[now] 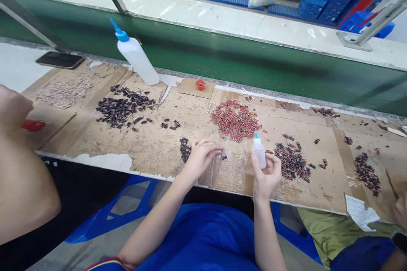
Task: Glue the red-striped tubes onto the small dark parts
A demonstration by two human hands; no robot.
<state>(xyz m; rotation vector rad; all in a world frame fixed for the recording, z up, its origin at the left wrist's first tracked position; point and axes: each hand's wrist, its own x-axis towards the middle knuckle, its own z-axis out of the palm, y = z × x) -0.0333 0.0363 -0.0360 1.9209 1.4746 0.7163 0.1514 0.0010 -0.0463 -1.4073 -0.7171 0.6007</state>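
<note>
My right hand (266, 174) grips a small white squeeze bottle (259, 152) with a blue tip, held upright over the cardboard-covered bench (152, 152). My left hand (203, 154) is curled in a pinch just left of it, fingertips close to a small dark piece I cannot make out. A heap of small red parts (235, 121) lies just beyond both hands. A pile of dark red-and-black parts (291, 162) sits right of the bottle, and a small dark cluster (185, 149) lies by my left wrist.
A large white bottle with a blue nozzle (136, 54) leans at the back left beside a big dark pile (121, 108). A red cap (200, 84) rests on cardboard. A phone (59, 59) lies far left. Another person's arm (22, 169) fills the left; a green conveyor (222, 57) runs behind.
</note>
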